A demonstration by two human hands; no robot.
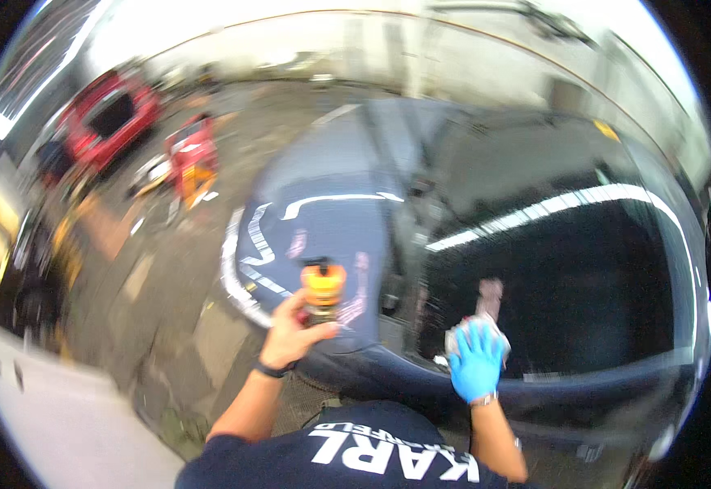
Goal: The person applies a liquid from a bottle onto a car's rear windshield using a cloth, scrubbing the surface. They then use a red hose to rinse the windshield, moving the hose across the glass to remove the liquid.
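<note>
While the left hand (293, 332) curls its fingers around the yellow bottle (324, 283) by the blue bonnet (335, 232), a loose grip could drop it; the gloved right hand (478, 359), fingers slightly spread, lies flat on a pale cloth (453, 339) against dark glass (575, 301), where trapped grit might scratch

Left hand (293, 332), bare: fingers curled in a grip; left forearm (245, 405) slants far and right. Right hand (478, 360), blue-gloved: palm down, fingers extended far; right forearm (495, 440) slants far and left.
</note>
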